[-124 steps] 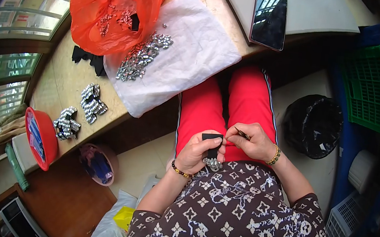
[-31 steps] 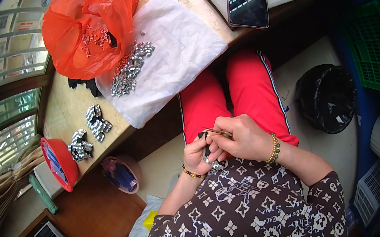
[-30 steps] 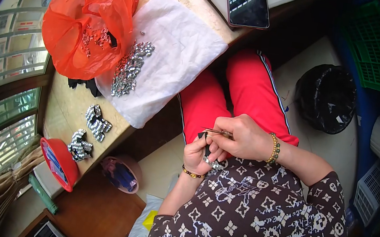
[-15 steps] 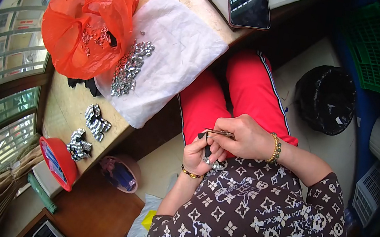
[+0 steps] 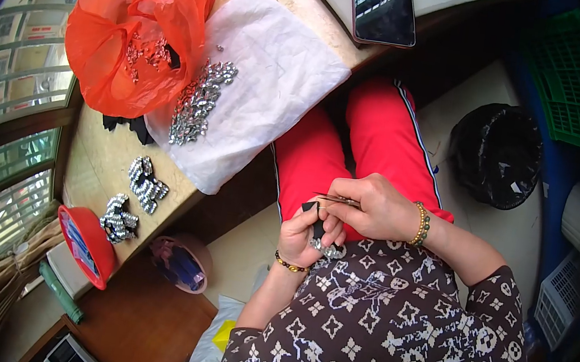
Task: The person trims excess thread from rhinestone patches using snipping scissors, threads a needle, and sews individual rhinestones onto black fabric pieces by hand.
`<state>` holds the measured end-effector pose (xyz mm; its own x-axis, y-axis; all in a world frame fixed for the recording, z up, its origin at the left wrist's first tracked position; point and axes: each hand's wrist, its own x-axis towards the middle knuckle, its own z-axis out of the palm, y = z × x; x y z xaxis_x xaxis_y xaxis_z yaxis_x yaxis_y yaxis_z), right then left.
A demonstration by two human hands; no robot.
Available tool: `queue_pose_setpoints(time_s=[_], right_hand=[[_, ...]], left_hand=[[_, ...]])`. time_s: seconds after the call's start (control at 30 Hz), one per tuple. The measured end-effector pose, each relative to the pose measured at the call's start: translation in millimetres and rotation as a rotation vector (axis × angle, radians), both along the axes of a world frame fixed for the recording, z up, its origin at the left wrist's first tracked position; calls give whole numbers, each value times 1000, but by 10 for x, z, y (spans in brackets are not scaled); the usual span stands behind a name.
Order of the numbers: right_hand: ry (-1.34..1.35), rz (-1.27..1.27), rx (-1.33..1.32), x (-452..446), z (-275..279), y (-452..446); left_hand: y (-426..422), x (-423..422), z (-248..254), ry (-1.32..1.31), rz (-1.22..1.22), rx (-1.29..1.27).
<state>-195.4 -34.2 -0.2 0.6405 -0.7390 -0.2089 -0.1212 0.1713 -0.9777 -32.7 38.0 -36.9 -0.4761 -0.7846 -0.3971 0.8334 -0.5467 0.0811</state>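
Over my lap, my left hand (image 5: 303, 237) is closed on a black fabric strip (image 5: 311, 207) with silvery gems (image 5: 330, 251) at its lower end. My right hand (image 5: 367, 207) pinches a thin metal tool (image 5: 343, 201), its tip beside the strip's top, and a fine thread seems to run there. On a white cloth (image 5: 275, 69) lies a pile of silver gems (image 5: 201, 103). Two gem-covered black pieces, one upper (image 5: 146, 185) and one lower (image 5: 119, 218), rest near the table's edge.
A red plastic bag (image 5: 138, 29) holds small pieces on the table (image 5: 93, 148). A phone (image 5: 383, 9) lies at the top. At the left is a red basin (image 5: 86, 247); a pink bucket (image 5: 179, 263) stands below. A black-lined bin (image 5: 495, 155) is at the right.
Since the earliest frame, my right hand has come over against my left, and the tool now points left across the strip's top. The camera view has shifted. Lately the hands have barely moved.
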Motion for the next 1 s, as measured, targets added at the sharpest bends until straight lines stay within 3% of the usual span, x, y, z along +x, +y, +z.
queue_pose_setpoints(time_s=[0.23, 0.77, 1.0], right_hand=[[-17, -95, 112, 3, -88, 47], [102, 106, 0, -214, -151, -5], [51, 51, -12, -183, -130, 14]], left_hand=[[-65, -17, 75, -310, -45, 0], [-98, -14, 121, -338, -144, -11], [-127, -21, 209, -374, -152, -16]])
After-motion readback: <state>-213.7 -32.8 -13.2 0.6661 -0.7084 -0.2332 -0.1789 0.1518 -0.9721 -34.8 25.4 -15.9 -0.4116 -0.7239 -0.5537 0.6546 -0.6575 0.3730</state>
